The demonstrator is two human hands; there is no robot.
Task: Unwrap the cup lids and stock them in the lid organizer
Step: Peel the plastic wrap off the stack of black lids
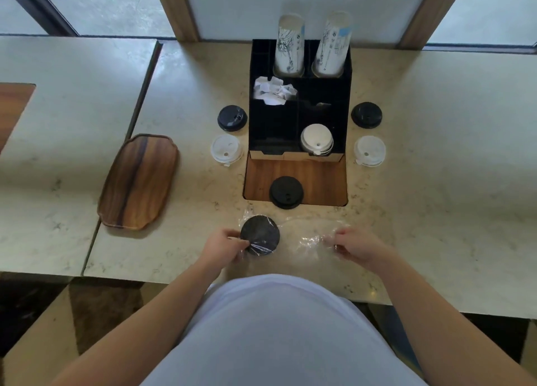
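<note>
A black cup lid [259,234] lies near the counter's front edge, partly covered by clear plastic wrap [308,237] that spreads out to its right. My left hand [223,244] pinches the wrap at the lid's left side. My right hand [353,244] pinches the wrap's right end. The black lid organizer [340,95] stands at the back centre, with a stack of white lids [316,138] in its front right slot. Another black lid [286,192] sits on the wooden inset [319,179] in front of it.
A black lid [232,118] and a white lid [226,149] lie left of the organizer; a black lid [366,115] and a white lid [369,150] lie to its right. Two paper cup stacks [290,45] and crumpled paper [273,91] sit in the organizer. A wooden tray [139,181] lies left.
</note>
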